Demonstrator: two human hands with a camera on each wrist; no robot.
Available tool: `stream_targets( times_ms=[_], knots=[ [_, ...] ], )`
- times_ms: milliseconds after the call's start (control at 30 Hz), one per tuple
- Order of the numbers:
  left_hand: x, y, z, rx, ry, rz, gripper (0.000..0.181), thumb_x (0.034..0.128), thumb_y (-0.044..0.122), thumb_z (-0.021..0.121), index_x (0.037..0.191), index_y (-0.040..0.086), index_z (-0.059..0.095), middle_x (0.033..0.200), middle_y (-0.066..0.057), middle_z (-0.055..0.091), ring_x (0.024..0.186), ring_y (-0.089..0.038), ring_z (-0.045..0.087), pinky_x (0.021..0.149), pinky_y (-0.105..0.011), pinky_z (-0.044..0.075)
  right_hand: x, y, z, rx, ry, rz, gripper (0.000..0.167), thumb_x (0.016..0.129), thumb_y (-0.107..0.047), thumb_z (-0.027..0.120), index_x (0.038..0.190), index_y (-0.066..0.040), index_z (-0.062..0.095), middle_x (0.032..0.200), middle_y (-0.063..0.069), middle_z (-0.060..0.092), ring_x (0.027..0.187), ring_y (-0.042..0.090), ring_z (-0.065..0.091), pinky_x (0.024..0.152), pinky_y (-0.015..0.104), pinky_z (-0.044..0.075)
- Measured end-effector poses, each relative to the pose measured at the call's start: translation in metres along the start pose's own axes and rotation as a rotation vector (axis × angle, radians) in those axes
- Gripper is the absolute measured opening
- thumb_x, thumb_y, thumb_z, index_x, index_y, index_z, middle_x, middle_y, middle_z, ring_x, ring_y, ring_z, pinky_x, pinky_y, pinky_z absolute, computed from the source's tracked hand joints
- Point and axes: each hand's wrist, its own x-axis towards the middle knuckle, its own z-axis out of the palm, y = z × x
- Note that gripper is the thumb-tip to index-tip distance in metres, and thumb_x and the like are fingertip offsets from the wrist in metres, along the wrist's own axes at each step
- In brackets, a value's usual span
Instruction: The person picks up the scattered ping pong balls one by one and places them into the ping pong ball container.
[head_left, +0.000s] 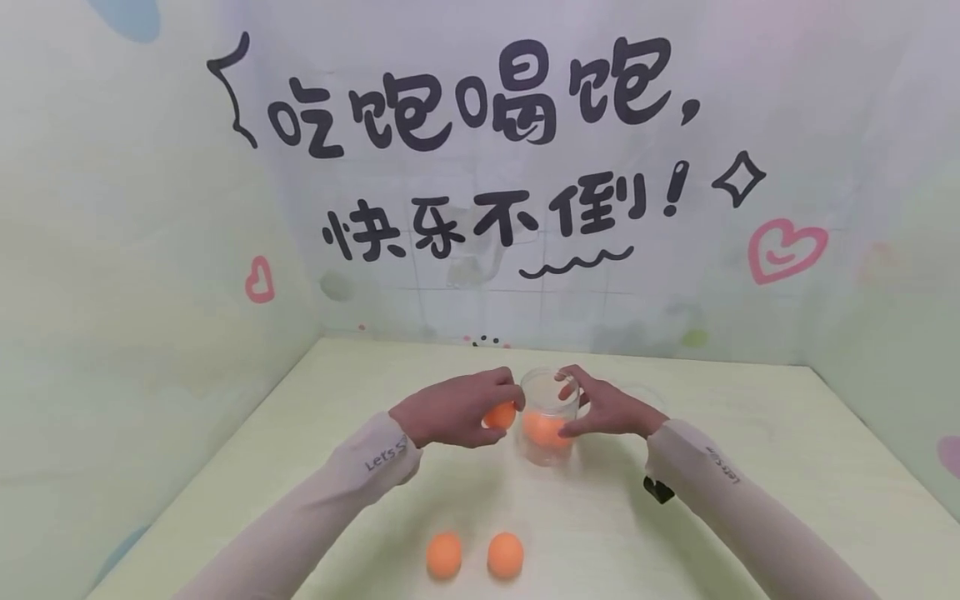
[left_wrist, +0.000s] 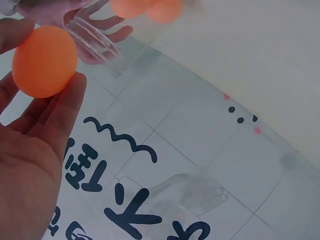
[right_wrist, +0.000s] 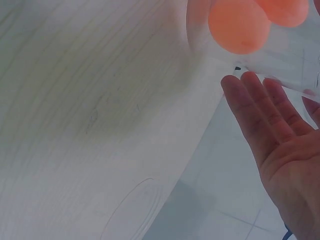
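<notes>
An orange ball [left_wrist: 45, 61] is pinched between the thumb and fingers of my left hand [head_left: 465, 408], just left of a clear jar [head_left: 546, 458]. The jar stands upright on the table with its open mouth up. More orange balls [head_left: 543, 427] lie inside it. My right hand [head_left: 611, 410] holds the jar from its right side, thumb at the front and fingers round the back. In the right wrist view, the fingers [right_wrist: 272, 107] lie along the jar's wall, nearly straight. Two further orange balls, a left one [head_left: 444, 556] and a right one [head_left: 506, 556], rest near the table's front.
A clear round lid-like disc [head_left: 647, 393] lies on the pale table [head_left: 360, 375] behind the right wrist. Beneath the right sleeve shows a small black object [head_left: 660, 490]. Printed cloth walls [head_left: 480, 308] enclose the table at the back and both sides.
</notes>
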Motion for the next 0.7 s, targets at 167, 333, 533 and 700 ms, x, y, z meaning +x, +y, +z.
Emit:
stream_targets(
  times_ms=[167,333,533,700],
  knots=[
    [0.007,0.000,-0.009,0.018,0.002,-0.005,0.023,0.0834,0.012,0.066,0.106,0.015,0.061,0.100,0.002,0.055,0.080,-0.009,0.053,0.072,-0.022,0.048,0.000,0.000,-0.001,-0.011,-0.001,-0.014,0.078,0.076,-0.033,0.078,0.135,-0.013,0.033,0.117,0.014,0.057,0.099,0.026,0.059,0.082,0.039,0.050],
    [0.014,0.001,-0.016,0.029,0.009,0.010,0.025,0.0831,0.012,0.067,0.107,0.014,0.062,0.100,0.002,0.054,0.083,-0.010,0.052,0.075,-0.023,0.048,0.001,0.002,0.001,-0.015,0.007,-0.013,0.079,0.075,-0.035,0.079,0.136,-0.014,0.033,0.116,0.012,0.058,0.098,0.024,0.058,0.083,0.038,0.049],
    [0.017,0.003,-0.017,0.019,0.018,0.027,0.023,0.0828,0.012,0.067,0.105,0.015,0.061,0.099,0.001,0.054,0.083,-0.011,0.052,0.075,-0.023,0.048,0.000,0.001,0.001,-0.011,0.001,-0.010,0.079,0.076,-0.036,0.078,0.137,-0.014,0.033,0.117,0.012,0.057,0.099,0.025,0.057,0.084,0.040,0.049],
    [0.017,0.003,-0.015,0.008,0.021,0.025,0.023,0.0831,0.012,0.068,0.105,0.014,0.061,0.100,0.000,0.055,0.084,-0.011,0.053,0.076,-0.022,0.048,0.000,0.001,0.001,-0.012,0.006,-0.019,0.078,0.076,-0.035,0.078,0.136,-0.014,0.034,0.116,0.012,0.058,0.098,0.024,0.058,0.084,0.039,0.050]
  ],
)
